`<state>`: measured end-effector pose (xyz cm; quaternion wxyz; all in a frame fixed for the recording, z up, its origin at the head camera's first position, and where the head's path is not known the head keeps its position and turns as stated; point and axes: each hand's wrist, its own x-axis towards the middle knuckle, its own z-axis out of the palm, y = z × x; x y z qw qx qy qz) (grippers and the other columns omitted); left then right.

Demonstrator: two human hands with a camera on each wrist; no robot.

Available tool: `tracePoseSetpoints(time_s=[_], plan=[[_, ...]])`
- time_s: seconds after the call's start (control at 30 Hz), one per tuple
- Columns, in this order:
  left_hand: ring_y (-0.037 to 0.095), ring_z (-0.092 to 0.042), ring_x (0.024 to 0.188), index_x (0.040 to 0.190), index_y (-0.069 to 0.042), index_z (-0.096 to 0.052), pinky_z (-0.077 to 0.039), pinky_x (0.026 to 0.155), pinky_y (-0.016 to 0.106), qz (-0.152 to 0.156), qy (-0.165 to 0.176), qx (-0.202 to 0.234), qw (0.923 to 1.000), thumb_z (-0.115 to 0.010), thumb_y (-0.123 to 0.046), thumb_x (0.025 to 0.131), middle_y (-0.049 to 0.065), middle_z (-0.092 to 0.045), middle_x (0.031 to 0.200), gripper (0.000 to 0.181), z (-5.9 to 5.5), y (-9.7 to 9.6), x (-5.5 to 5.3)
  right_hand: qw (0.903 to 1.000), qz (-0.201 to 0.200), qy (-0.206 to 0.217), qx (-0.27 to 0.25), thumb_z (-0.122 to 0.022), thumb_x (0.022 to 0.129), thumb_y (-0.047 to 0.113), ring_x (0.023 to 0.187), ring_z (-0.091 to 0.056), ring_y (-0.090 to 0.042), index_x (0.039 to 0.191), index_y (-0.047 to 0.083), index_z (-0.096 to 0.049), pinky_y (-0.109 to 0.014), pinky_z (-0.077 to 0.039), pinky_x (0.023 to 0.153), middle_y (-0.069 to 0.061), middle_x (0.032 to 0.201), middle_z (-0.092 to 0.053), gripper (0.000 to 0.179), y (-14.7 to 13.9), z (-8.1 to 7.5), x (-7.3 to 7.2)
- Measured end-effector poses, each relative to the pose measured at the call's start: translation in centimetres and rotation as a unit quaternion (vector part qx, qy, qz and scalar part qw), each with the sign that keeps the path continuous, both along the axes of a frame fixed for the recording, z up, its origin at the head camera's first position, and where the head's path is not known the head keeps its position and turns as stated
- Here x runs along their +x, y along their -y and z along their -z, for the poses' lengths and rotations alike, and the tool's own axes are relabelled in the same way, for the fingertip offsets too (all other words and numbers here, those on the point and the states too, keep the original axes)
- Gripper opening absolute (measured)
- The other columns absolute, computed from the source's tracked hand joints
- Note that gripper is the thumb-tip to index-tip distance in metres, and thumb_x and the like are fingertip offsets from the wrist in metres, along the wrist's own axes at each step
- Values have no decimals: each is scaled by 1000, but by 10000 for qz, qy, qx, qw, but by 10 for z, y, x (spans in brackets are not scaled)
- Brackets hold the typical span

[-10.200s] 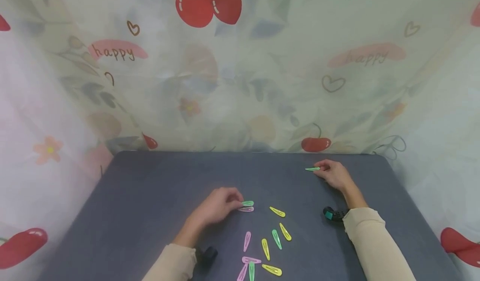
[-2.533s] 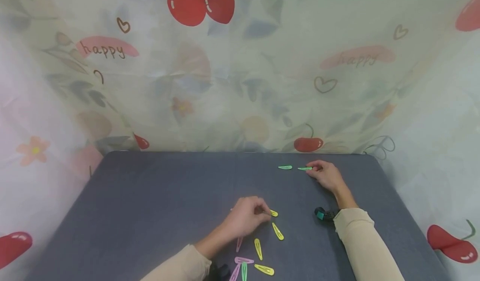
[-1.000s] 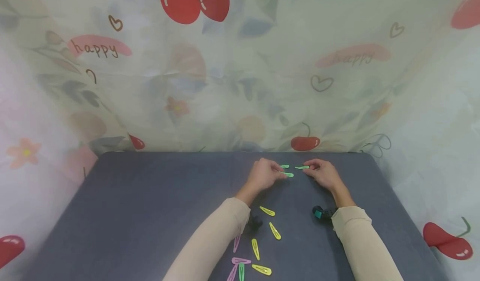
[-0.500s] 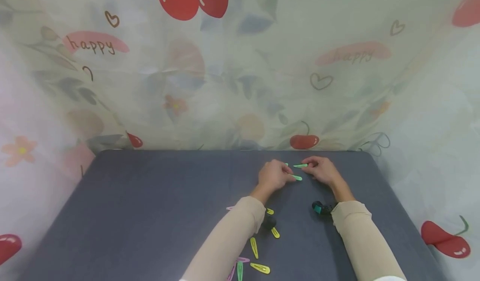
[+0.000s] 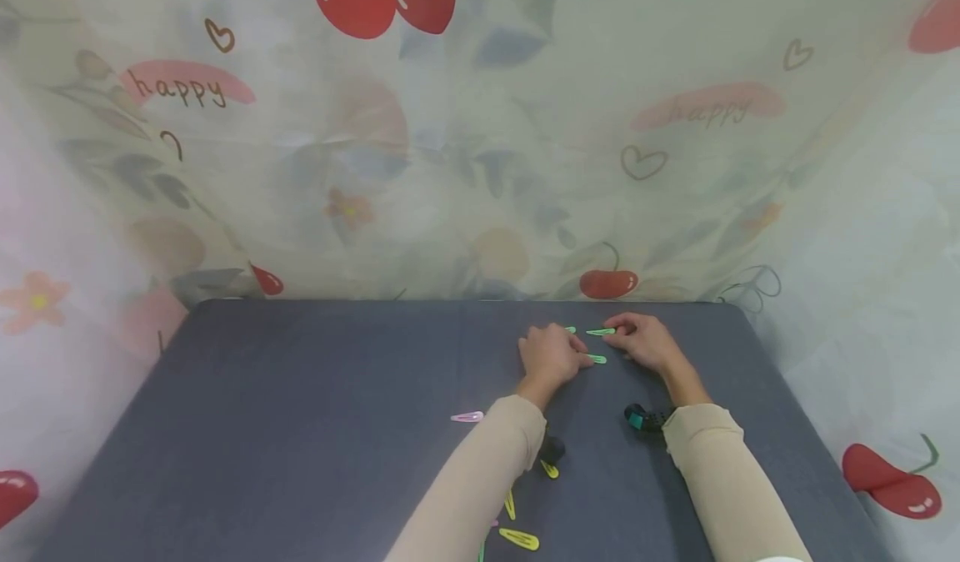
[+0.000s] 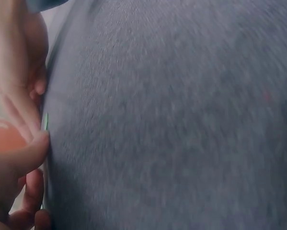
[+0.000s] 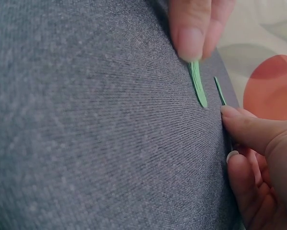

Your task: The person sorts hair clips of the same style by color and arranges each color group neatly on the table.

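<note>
On the far right part of the dark table, my left hand (image 5: 553, 352) pinches a green snap hair clip (image 5: 597, 359) between thumb and fingers. The clip's rounded end (image 7: 198, 86) points toward my right hand. Just beyond it, my right hand (image 5: 645, 341) pinches a second green hair clip (image 5: 600, 331) by one end, its thin tip pointing left. A third green hair clip (image 5: 571, 329) lies to the left of that tip, partly covered by my left hand. In the left wrist view, only a thin green sliver (image 6: 47, 120) shows above the thumb.
Nearer the front lie a pink hair clip (image 5: 467, 417), several yellow hair clips (image 5: 519, 539) and a green clip (image 5: 482, 552); my left sleeve (image 5: 472, 479) covers part of them. The table's back edge (image 5: 375, 300) meets a printed curtain (image 5: 450, 170).
My left hand has carried a green hair clip from the central group to the far right, then shifted slightly further right. My right hand has stayed on its green clip.
</note>
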<state>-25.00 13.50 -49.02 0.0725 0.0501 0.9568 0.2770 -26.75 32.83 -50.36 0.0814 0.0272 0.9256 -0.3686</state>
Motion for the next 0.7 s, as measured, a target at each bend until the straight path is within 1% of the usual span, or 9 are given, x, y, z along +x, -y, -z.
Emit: tracePoseSetpoints(time_s=[0.17, 0.3, 0.37, 0.53, 0.7], plan=[[25, -59, 118, 85, -42, -81, -40, 98, 46, -100, -86, -142, 9998, -82, -52, 81, -18, -75, 105, 12, 4, -11, 1, 10000, -41, -52, -8, -68, 98, 27, 73, -61, -15, 128, 5, -66, -28, -52, 67, -7, 93, -65, 37, 0, 1, -1], [25, -59, 118, 84, -44, -80, -39, 95, 45, -152, -122, -215, 9996, -82, -53, 81, -20, -74, 102, 11, 2, -16, 3, 9999, -100, -101, 9, -68, 99, 26, 71, -61, -16, 128, 5, -67, -29, -51, 66, -8, 94, -67, 36, 1, 0, -1], [24, -58, 117, 83, -44, -79, -38, 94, 45, -188, -125, -186, 9996, -82, -53, 81, -20, -74, 101, 10, 1, -17, 4, 9998, -136, -115, 13, -67, 99, 26, 71, -61, -16, 128, 5, -66, -30, -51, 66, -9, 95, -67, 36, 1, -1, -1], [23, -57, 114, 81, -43, -79, -37, 93, 44, -197, -139, -55, 9997, -83, -52, 79, -20, -73, 99, 10, 0, -18, 5, 9999, -82, -85, 3, -67, 99, 25, 72, -60, -16, 128, 6, -67, -29, -51, 66, -8, 95, -66, 35, 0, -1, 0], [24, -57, 114, 88, -40, -80, -36, 93, 44, -130, -98, 87, 9998, -85, -52, 77, -19, -74, 102, 17, 1, -17, 6, 9999, -91, -88, -14, -67, 99, 25, 74, -61, -15, 127, 5, -67, -28, -51, 67, -10, 96, -67, 35, -1, -1, 1]])
